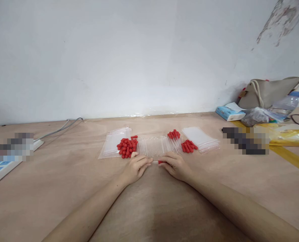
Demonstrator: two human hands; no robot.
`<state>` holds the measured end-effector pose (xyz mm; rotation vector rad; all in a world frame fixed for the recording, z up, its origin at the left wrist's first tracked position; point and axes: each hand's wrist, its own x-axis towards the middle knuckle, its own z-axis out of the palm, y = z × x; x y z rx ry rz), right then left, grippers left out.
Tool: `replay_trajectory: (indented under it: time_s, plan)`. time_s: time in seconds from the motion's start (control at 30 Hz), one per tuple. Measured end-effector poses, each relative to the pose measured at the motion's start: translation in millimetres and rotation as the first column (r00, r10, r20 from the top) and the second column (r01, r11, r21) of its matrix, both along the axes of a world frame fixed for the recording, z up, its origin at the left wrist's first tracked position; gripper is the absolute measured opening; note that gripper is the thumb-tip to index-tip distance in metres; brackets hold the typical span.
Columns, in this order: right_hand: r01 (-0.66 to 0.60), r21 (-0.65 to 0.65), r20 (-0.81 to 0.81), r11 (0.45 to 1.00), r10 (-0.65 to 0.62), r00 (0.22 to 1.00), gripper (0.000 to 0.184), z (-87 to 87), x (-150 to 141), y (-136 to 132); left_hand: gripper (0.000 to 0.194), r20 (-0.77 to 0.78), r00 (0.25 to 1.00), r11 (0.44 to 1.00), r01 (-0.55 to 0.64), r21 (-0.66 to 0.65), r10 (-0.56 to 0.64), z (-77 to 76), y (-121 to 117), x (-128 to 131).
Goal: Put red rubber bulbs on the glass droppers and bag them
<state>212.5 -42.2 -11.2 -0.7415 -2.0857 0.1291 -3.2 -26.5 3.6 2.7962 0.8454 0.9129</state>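
Close to the tabletop, my left hand pinches a thin clear dropper tube. The tube's right end meets a red rubber bulb, which my right hand grips between thumb and fingers. Just beyond my hands lies a row of loose clear tubes. A heap of red bulbs sits beyond my left hand. Several droppers with red bulbs fitted lie at the row's right end, and a smaller group of red bulbs is beside them.
Clear plastic bags lie at the left, with another stack of bags at the right. A power strip is far left. Tissues, a grey bag, a plastic bottle and a yellow package stand at right.
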Motion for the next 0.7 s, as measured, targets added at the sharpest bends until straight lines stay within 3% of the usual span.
replay_trajectory:
  time_s: [0.3,0.5,0.7]
  plan:
    - [-0.011,0.097,0.113,0.995,0.000,0.994,0.014,6.1,1,-2,0.022,-0.050,0.998,1.000,0.025,0.019,-0.024,4.0,-3,2]
    - [0.005,0.094,0.127,0.996,-0.017,0.992,0.013,7.4,-1,-2,0.018,-0.041,0.999,0.998,0.019,0.063,-0.017,-0.5,-4,3]
    - [0.038,0.141,0.252,0.989,-0.073,0.965,0.016,13.5,-1,-3,0.020,-0.015,0.999,0.995,0.030,0.093,-0.029,-2.6,-4,4]
